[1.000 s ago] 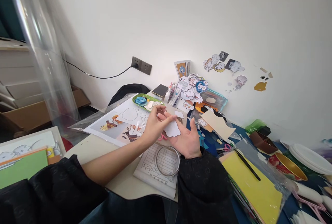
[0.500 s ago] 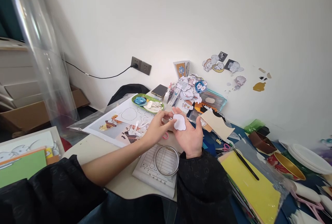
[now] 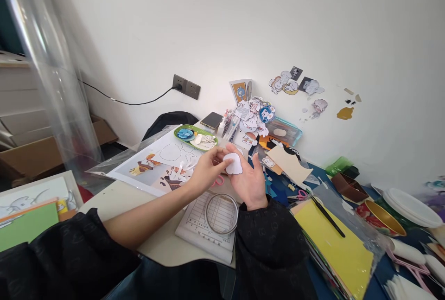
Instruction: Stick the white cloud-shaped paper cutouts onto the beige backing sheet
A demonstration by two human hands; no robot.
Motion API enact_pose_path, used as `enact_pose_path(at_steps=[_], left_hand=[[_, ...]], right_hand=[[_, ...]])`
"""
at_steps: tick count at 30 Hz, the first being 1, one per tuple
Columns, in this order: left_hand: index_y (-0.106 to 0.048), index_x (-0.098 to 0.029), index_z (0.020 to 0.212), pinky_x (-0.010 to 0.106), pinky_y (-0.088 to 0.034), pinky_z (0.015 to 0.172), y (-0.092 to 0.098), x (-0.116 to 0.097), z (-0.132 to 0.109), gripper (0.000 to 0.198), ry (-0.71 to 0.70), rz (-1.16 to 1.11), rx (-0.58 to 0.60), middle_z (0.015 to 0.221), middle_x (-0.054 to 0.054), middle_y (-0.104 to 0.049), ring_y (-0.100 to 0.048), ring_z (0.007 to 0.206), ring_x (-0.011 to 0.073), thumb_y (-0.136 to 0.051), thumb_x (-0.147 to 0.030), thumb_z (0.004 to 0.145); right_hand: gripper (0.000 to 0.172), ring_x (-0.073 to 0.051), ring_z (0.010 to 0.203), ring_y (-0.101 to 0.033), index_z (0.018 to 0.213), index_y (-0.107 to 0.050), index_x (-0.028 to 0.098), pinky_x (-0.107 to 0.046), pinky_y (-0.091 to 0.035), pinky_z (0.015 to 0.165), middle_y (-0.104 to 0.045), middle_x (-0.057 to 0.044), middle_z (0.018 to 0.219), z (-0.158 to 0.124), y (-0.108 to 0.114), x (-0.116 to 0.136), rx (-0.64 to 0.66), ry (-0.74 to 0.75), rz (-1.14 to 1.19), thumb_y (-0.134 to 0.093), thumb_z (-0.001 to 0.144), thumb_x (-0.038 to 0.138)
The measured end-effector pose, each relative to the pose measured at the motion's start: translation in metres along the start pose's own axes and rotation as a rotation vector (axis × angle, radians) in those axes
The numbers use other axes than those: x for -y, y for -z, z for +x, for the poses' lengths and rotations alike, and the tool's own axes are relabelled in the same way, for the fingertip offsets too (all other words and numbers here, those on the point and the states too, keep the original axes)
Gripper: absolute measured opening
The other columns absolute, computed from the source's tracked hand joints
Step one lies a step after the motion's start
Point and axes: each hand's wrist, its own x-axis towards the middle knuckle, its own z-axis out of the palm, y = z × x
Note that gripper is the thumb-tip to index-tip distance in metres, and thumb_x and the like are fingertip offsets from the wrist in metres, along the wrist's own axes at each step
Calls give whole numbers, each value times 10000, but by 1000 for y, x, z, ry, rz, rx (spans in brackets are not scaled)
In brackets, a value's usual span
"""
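My left hand pinches the edge of a small white paper cutout with a wavy outline. The cutout lies over the palm and fingers of my right hand, which is open, palm up, thumb spread away. Another bit of white shows behind the cutout, too covered to make out. Pink-handled scissors lie just below my left fingers. Under my wrists, a ring of tape sits on a printed form pad.
A green tray holds blue and white cutouts, beside a printed sheet with drawn outlines. Paper figures stand piled near the wall. To the right are yellow paper, a black pen-like tool, beige card and a gold-lined bowl.
The white cutout has turned and shifted slightly left and down on my right palm, with my left fingers still at its edge. The whole view has moved a little.
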Motion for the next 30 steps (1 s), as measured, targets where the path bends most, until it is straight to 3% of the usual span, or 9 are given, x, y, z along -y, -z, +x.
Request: enact_pose_path(at_steps=[5, 8, 11, 17, 20, 24, 30], left_hand=[[-583, -177, 788, 220, -438, 513, 0, -2, -1, 205, -36, 58, -45, 658, -12, -547, -530, 592, 119, -634, -373, 757], [-581, -174, 775, 225, -430, 534, 2, -4, 2, 215, -31, -9, -101, 652, -14, -565, -529, 575, 114, -627, -384, 761], [-605, -169, 787, 221, -427, 543, 3, -3, 4, 218, -3, -81, -92, 697, 4, -618, -566, 617, 122, -624, -386, 766], [-611, -161, 902, 202, -397, 476, -4, 5, -2, 283, 169, -132, 59, 781, 64, -704, -673, 744, 200, -672, -374, 726], [-608, -150, 894, 182, -375, 450, -8, 7, -4, 294, 222, -99, 85, 755, 70, -700, -676, 726, 196, -692, -357, 703], [-576, -165, 843, 167, -354, 407, -8, 2, -5, 285, 175, -80, 79, 806, 42, -665, -645, 663, 155, -712, -342, 667], [-522, -171, 780, 171, -343, 367, -8, -1, -6, 296, 92, -14, 56, 701, -8, -589, -567, 569, 123, -721, -345, 648]], right_hand=[[576, -210, 1263, -420, 1323, -436, 207, -408, -277, 1063, -427, -78, 1403, 3, 8, 4, -263, 151, -105, -454, 847, 531], [535, -196, 1251, -439, 1258, -511, 211, -371, -294, 1054, -453, -75, 1385, 3, 15, 10, -315, 235, -104, -399, 861, 551], [544, -197, 1244, -450, 1179, -584, 205, -354, -322, 1039, -485, -75, 1358, 2, 18, 12, -267, 225, -37, -365, 856, 584], [644, -232, 1259, -431, 1202, -566, 215, -454, -334, 1023, -547, -80, 1296, 1, 7, 5, -101, 149, 88, -299, 828, 666], [674, -229, 1261, -426, 1199, -572, 190, -433, -316, 1037, -552, -103, 1287, 0, 3, 6, -98, 174, 60, -283, 828, 673], [665, -226, 1246, -444, 1164, -597, 183, -417, -261, 1071, -569, -104, 1268, -2, -1, 7, -85, 159, 36, -262, 844, 659], [692, -243, 1253, -435, 1174, -599, 176, -424, -245, 1082, -528, -108, 1313, -5, -14, 6, -34, 110, 17, -266, 831, 676]])
